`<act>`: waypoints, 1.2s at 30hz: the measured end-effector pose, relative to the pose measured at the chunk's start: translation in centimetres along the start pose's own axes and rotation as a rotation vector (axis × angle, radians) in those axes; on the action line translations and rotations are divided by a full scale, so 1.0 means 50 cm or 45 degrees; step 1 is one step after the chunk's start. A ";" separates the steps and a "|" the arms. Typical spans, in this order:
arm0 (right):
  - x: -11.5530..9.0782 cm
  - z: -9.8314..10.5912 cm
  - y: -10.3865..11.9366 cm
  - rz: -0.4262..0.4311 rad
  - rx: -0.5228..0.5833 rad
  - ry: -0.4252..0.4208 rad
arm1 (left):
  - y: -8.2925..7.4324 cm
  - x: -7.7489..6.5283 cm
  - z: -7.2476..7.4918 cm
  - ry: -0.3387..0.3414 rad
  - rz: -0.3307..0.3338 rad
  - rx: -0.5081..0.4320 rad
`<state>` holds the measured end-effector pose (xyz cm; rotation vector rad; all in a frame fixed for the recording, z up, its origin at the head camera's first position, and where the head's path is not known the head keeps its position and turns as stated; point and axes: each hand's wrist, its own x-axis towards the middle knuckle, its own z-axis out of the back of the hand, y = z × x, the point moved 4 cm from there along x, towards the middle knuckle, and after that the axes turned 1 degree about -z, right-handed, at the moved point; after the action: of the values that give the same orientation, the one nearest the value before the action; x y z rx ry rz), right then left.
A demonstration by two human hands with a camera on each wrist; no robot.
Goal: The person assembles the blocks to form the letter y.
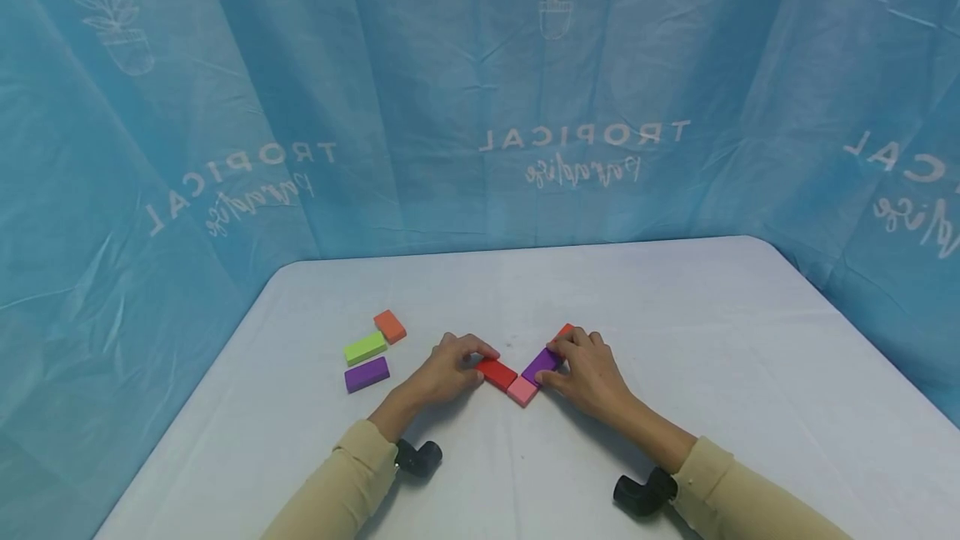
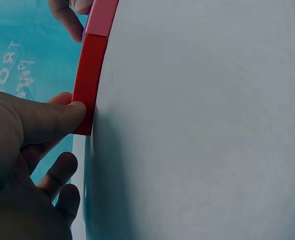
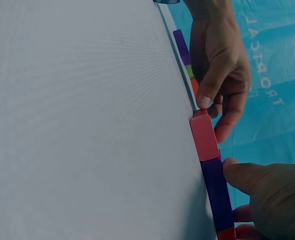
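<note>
Four-sided flat blocks form a V on the white table. My left hand pinches the red block between thumb and index finger at its outer end. Touching that block's other end is the pink block, at the V's point. My right hand holds the purple block, its thumb on one side and fingers on the other. Beyond the purple block is an orange-red block, partly hidden by the right fingers. In the left wrist view, the red block meets the pink one end to end.
To the left of my left hand lie an orange block, a lime green block and another purple block. A blue printed curtain hangs behind and beside the white table. Black fittings sit at both wrists.
</note>
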<state>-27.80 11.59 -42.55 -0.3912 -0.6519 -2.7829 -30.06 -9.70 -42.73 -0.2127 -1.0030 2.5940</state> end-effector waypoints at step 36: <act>0.000 -0.002 0.001 -0.007 0.003 -0.007 | -0.017 -0.031 -0.029 -0.365 0.224 -0.033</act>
<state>-27.82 11.50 -42.63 -0.3970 -0.6578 -2.7868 -28.03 -8.78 -43.18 0.0715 -1.1612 2.8297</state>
